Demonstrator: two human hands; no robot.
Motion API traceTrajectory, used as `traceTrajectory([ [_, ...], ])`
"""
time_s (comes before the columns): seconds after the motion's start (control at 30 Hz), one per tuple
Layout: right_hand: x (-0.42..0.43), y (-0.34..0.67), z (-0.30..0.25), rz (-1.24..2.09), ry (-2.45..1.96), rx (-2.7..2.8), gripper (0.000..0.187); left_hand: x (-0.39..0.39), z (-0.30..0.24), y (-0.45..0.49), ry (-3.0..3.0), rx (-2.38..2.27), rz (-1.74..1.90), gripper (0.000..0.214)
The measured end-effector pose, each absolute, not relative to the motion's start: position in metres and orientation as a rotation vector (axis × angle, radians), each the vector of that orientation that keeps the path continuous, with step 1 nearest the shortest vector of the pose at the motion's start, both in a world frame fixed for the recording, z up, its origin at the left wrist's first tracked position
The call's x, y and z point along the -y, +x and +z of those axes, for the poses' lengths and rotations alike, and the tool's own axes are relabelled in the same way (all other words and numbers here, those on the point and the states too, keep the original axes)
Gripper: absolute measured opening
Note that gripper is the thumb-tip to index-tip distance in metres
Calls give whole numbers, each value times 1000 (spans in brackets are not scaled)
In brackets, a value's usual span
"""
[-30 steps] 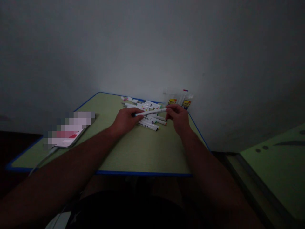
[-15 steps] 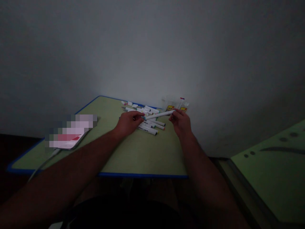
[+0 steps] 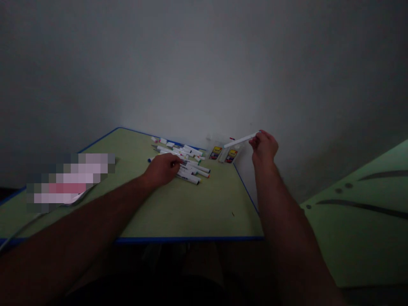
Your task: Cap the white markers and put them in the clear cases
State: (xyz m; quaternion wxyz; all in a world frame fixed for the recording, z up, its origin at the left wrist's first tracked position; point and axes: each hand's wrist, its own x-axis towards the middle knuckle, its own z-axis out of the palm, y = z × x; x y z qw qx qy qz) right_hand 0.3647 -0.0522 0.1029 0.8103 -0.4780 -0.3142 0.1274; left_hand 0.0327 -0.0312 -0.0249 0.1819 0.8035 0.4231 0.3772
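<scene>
My right hand (image 3: 264,147) is raised past the right edge of the green table (image 3: 191,212) and pinches one end of a white marker (image 3: 240,140), which points left over the clear marker box (image 3: 223,152). My left hand (image 3: 162,169) rests on the table with its fingers curled at a pile of white markers (image 3: 186,163); whether it grips one is hard to see in the dim light. Loose caps (image 3: 162,140) lie behind the pile near the wall.
A pixelated flat object (image 3: 68,180) with a cable lies at the table's left. A second green table (image 3: 357,212) stands to the right across a narrow gap. A grey wall closes the far side. The room is dim.
My left hand has let go of the white marker and dropped onto the pile. My right hand has carried the marker up and to the right, beyond the table edge.
</scene>
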Motion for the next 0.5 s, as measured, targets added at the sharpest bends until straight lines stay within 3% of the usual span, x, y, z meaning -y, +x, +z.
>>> traceTrajectory([
  [0.23,26,401,128,-36,-1175,664,20,32,-24,32,2313,-1219,1038,31],
  [0.5,0,411,119,-163,-1442,724,25,37,-18,33,2342,-1245,994,28],
])
